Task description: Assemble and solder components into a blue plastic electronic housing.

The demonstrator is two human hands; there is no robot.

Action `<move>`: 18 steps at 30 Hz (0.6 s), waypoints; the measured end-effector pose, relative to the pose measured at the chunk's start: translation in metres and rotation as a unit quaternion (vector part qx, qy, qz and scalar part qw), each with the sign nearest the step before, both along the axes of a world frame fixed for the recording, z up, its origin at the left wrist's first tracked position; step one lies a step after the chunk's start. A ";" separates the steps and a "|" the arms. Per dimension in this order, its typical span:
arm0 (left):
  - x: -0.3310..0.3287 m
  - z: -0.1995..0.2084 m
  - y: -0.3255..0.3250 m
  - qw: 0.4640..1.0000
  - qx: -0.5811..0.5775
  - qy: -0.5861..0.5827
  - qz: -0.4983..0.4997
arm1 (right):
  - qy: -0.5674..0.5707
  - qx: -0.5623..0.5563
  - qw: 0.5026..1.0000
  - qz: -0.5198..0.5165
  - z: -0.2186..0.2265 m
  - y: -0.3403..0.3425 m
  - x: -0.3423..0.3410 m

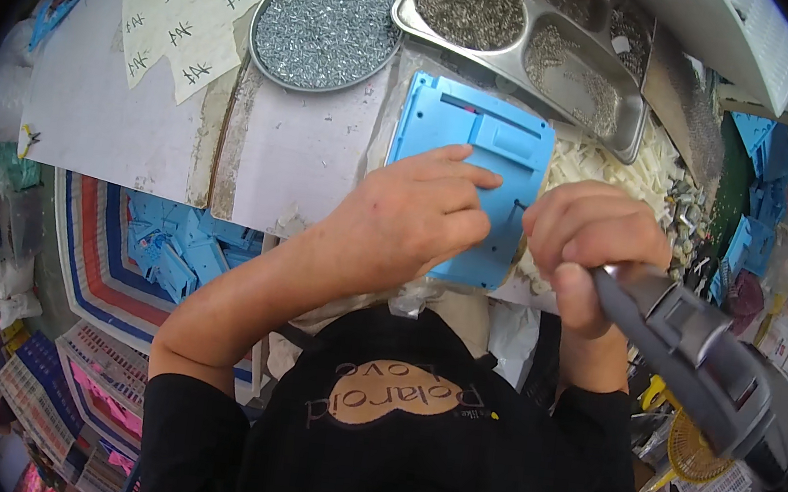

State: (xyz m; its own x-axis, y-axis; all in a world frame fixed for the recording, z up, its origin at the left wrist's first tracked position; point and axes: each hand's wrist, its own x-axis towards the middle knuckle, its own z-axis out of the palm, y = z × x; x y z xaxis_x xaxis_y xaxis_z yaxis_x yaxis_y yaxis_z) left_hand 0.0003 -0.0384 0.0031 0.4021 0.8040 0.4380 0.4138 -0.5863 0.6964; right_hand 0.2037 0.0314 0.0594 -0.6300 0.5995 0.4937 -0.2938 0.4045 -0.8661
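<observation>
A light-blue plastic casing (509, 177), flat and squarish with a raised rectangular block and small holes, lies in front of me. My left hand (428, 206) rests across its left side, index and middle fingers stretched out and the others bent, pressing on it rather than wrapped round it. At the casing's right edge my right hand (599, 240) is closed round the front end of a grey-and-black power screwdriver (686, 328). The tool's body slants back to the lower right. A thin dark tip shows at a hole near the casing's right edge; its contact is too small to tell.
Beyond the casing stand a round tray of silvery screws (326, 29) and a steel compartment tray (524, 42) of small metal parts. Small white plastic pieces (618, 155) lie right of it. A striped container (88, 240) with blue parts stands lower left. Marked paper (192, 14) lies far left.
</observation>
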 end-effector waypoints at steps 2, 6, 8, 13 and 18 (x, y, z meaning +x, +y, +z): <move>0.001 0.000 0.000 1.000 -0.006 0.000 0.000 | -0.009 0.006 1.000 0.014 0.000 0.004 -0.001; -0.001 0.001 -0.001 1.000 -0.011 0.012 0.002 | 0.031 -0.065 0.995 0.071 -0.001 0.029 0.000; -0.001 0.002 -0.002 1.000 -0.008 0.022 0.007 | 0.132 -0.096 0.987 0.012 0.012 0.045 0.002; -0.001 0.001 0.000 1.000 -0.021 0.012 -0.009 | 0.085 -0.084 0.993 -0.018 -0.001 0.063 -0.013; -0.001 0.002 0.000 1.000 -0.025 0.010 -0.005 | 0.065 -0.085 0.994 0.011 -0.015 0.069 -0.017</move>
State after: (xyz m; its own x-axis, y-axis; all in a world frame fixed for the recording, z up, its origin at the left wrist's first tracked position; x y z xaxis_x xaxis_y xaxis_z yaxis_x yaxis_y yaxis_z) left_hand -0.0010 -0.0383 0.0051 0.4183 0.8211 0.3884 0.4229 -0.5545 0.7167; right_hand 0.1865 0.1007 0.0442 -0.5816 0.6682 0.4639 -0.4150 0.2467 -0.8757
